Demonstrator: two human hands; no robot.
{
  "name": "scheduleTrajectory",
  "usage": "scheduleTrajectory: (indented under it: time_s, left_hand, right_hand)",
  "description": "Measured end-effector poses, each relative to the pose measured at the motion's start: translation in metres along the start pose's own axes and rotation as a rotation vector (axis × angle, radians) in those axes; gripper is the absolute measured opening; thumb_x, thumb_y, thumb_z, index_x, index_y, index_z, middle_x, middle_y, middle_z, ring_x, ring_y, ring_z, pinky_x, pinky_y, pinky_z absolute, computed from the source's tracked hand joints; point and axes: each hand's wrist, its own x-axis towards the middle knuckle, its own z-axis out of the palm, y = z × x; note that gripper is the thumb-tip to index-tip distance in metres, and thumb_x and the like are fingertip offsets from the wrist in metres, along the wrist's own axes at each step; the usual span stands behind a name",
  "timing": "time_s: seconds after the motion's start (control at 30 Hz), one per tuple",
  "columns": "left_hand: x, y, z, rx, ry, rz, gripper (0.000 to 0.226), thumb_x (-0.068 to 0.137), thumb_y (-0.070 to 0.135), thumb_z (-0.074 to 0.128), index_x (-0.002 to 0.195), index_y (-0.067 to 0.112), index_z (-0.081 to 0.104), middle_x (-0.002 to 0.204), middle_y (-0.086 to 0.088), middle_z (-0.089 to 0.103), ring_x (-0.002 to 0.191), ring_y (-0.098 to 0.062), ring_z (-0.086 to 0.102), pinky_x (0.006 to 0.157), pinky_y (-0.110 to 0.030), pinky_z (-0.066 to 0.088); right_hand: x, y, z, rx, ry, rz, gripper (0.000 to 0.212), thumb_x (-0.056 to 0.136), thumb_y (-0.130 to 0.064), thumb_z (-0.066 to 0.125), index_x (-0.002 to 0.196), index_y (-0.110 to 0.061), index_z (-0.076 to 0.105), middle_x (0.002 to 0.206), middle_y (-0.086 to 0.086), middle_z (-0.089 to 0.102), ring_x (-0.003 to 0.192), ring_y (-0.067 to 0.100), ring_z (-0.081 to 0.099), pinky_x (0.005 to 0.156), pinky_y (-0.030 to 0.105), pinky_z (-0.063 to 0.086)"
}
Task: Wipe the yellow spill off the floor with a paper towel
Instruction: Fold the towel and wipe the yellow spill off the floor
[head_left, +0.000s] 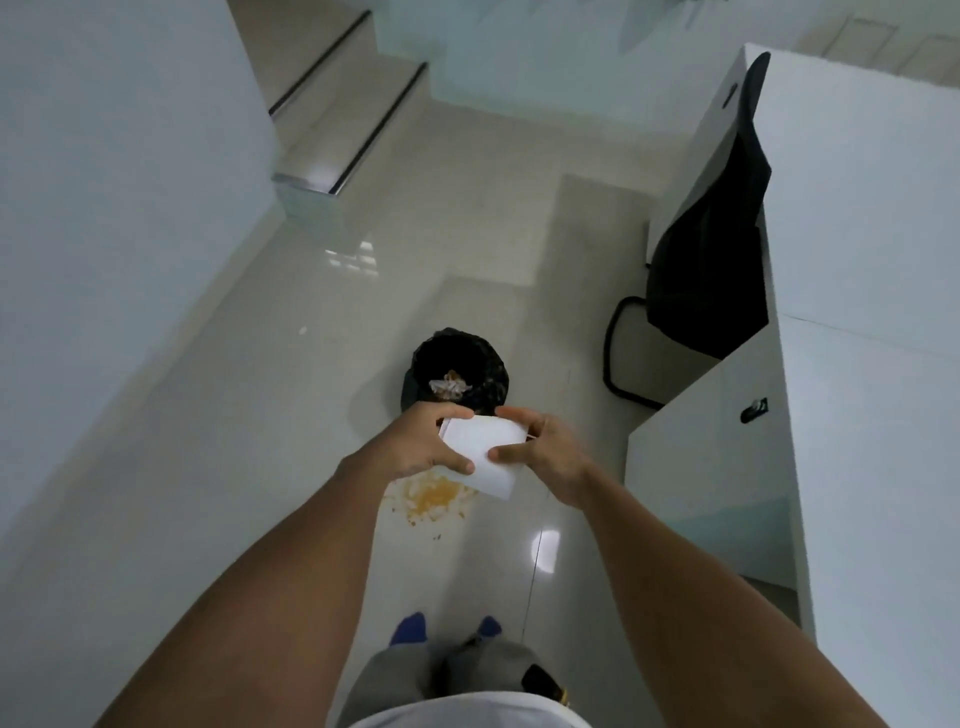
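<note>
At the centre of the frame both hands hold up a folded white paper towel (480, 451): the left hand (426, 439) pinches its left edge, the right hand (540, 453) its right edge. Just below them the yellow spill (434, 496) lies on the glossy floor (291, 395), near a black-lined bin (460, 371) above it.

Glossy pale tiled floor (311, 415). Yellow spill (434, 496) at lower centre, black-lined bin (457, 371) just above it. Black chair (696, 270) at right, beside white desk (717, 467). Steps (343, 130) at upper left. Blue shoes (410, 626) at bottom.
</note>
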Motion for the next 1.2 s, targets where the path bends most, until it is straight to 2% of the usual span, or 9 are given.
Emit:
scheduleTrajectory:
  time_s: [0.2, 0.3, 0.4, 0.47, 0.57, 0.7, 0.87, 1.03, 1.2]
  left_hand:
    - [0.012, 0.003, 0.002, -0.009, 0.133, 0.082, 0.034, 0.078, 0.015, 0.085, 0.109, 0.023, 0.074, 0.103, 0.003, 0.073, 0.096, -0.017, 0.069, 0.086, -0.041, 0.059]
    - [0.016, 0.005, 0.004, 0.045, 0.186, 0.121, 0.019, 0.083, 0.022, 0.081, 0.101, 0.021, 0.075, 0.103, 0.005, 0.065, 0.091, -0.014, 0.064, 0.075, -0.025, 0.049]
    - [0.017, 0.007, 0.004, 0.004, 0.243, 0.058, 0.026, 0.087, 0.027, 0.078, 0.11, 0.019, 0.069, 0.109, 0.008, 0.057, 0.093, -0.013, 0.061, 0.073, -0.021, 0.047]
    - [0.016, 0.009, 0.004, -0.107, 0.211, 0.001, 0.021, 0.09, 0.026, 0.074, 0.11, 0.022, 0.068, 0.104, 0.011, 0.066, 0.095, -0.013, 0.066, 0.074, -0.022, 0.052]
    - [0.017, 0.009, 0.004, -0.308, 0.151, -0.036, 0.024, 0.092, 0.015, 0.071, 0.116, 0.016, 0.067, 0.108, -0.002, 0.072, 0.103, -0.023, 0.071, 0.076, -0.029, 0.062]
    - [0.022, 0.007, 0.005, -0.397, 0.21, -0.075, 0.029, 0.095, 0.014, 0.068, 0.123, 0.01, 0.06, 0.111, -0.008, 0.069, 0.092, -0.024, 0.074, 0.07, -0.033, 0.064]
    - [0.026, -0.008, 0.003, -0.302, 0.306, -0.085, 0.029, 0.1, 0.019, 0.06, 0.126, 0.006, 0.06, 0.117, -0.01, 0.066, 0.106, -0.027, 0.065, 0.067, -0.026, 0.062]
    - [0.042, -0.049, -0.01, -0.267, 0.275, -0.091, 0.034, 0.094, 0.014, 0.069, 0.126, 0.007, 0.059, 0.12, -0.01, 0.064, 0.109, -0.028, 0.064, 0.067, -0.024, 0.061]
    - [0.104, -0.14, -0.006, -0.261, 0.252, -0.092, 0.037, 0.092, 0.013, 0.071, 0.126, 0.007, 0.058, 0.119, -0.01, 0.063, 0.107, -0.028, 0.064, 0.068, -0.026, 0.062]
  right_hand:
    - [0.017, -0.003, -0.013, -0.142, -0.037, -0.029, 0.069, 0.064, -0.005, 0.088, 0.127, -0.018, 0.064, 0.118, 0.005, 0.065, 0.104, 0.023, 0.062, 0.089, 0.033, 0.055]
    - [0.019, -0.007, -0.016, -0.219, 0.034, -0.122, 0.035, 0.076, -0.012, 0.081, 0.11, -0.015, 0.072, 0.1, 0.003, 0.069, 0.081, 0.018, 0.064, 0.068, 0.027, 0.055]
    - [0.021, -0.008, -0.016, -0.205, 0.128, -0.137, 0.011, 0.086, -0.019, 0.073, 0.094, -0.012, 0.074, 0.094, -0.002, 0.064, 0.081, 0.02, 0.062, 0.068, 0.033, 0.053]
    - [0.022, -0.007, -0.017, -0.14, 0.125, -0.105, 0.017, 0.087, -0.018, 0.073, 0.1, -0.008, 0.075, 0.096, 0.001, 0.069, 0.085, 0.02, 0.065, 0.074, 0.034, 0.055]
    - [0.026, -0.006, -0.016, -0.047, 0.095, -0.059, 0.026, 0.087, -0.015, 0.072, 0.11, -0.004, 0.072, 0.1, 0.014, 0.073, 0.085, 0.026, 0.07, 0.075, 0.037, 0.059]
    - [0.033, -0.004, -0.005, 0.059, 0.088, -0.057, 0.024, 0.086, -0.008, 0.072, 0.109, -0.012, 0.069, 0.105, 0.016, 0.069, 0.083, 0.029, 0.071, 0.07, 0.039, 0.061]
    - [0.039, 0.003, 0.014, 0.079, 0.103, -0.051, 0.021, 0.087, -0.006, 0.07, 0.101, -0.022, 0.067, 0.102, 0.008, 0.069, 0.089, 0.028, 0.071, 0.075, 0.039, 0.062]
    - [0.067, 0.024, 0.034, 0.092, 0.164, -0.003, 0.021, 0.089, -0.007, 0.069, 0.109, -0.005, 0.069, 0.11, 0.014, 0.07, 0.096, 0.031, 0.07, 0.08, 0.045, 0.061]
    - [0.141, 0.097, 0.055, 0.085, 0.225, -0.001, 0.023, 0.087, -0.007, 0.07, 0.11, -0.004, 0.069, 0.107, 0.014, 0.071, 0.094, 0.03, 0.071, 0.077, 0.044, 0.062]
